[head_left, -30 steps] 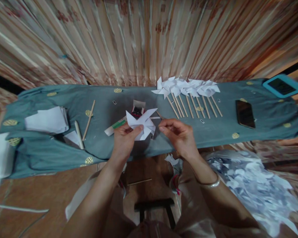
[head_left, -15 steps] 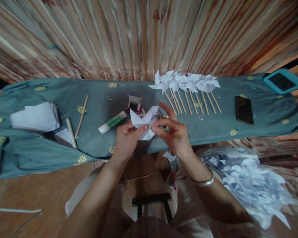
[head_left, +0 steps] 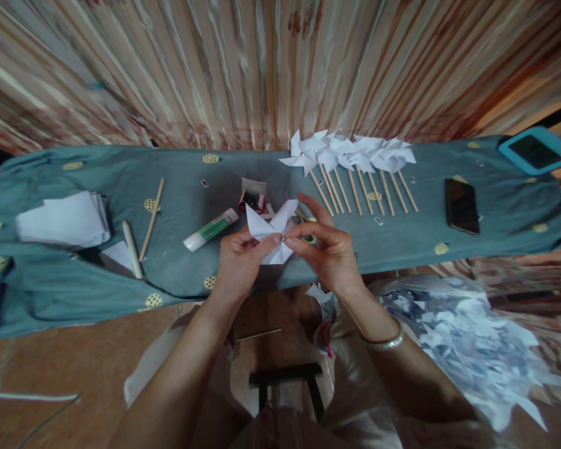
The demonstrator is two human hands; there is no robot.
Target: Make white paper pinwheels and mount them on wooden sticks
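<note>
A white folded-paper pinwheel (head_left: 273,221) is held over the near side of the table, its pointed blades facing up. My left hand (head_left: 240,259) grips it from the left, thumb pressed close to the centre. At that same centre, the thumb and forefinger of my right hand (head_left: 330,252) are pinched together; what lies between them is too small to make out. Just behind the pinwheel stands an open little red box (head_left: 252,198) with dark small contents. Left of it lies a white and green glue stick (head_left: 210,231).
Finished pinwheels on sticks (head_left: 350,153) lie in a row at the back. A phone (head_left: 462,206) and a blue-framed device (head_left: 537,151) are to the right. Leftward lie a paper stack (head_left: 65,218), a loose stick (head_left: 152,218) and a pale rod (head_left: 131,249). A bag of paper pieces (head_left: 472,343) stands below right.
Both hands stay almost in place on the pinwheel, with the right fingertips still pinched at its centre. The view has shifted very slightly.
</note>
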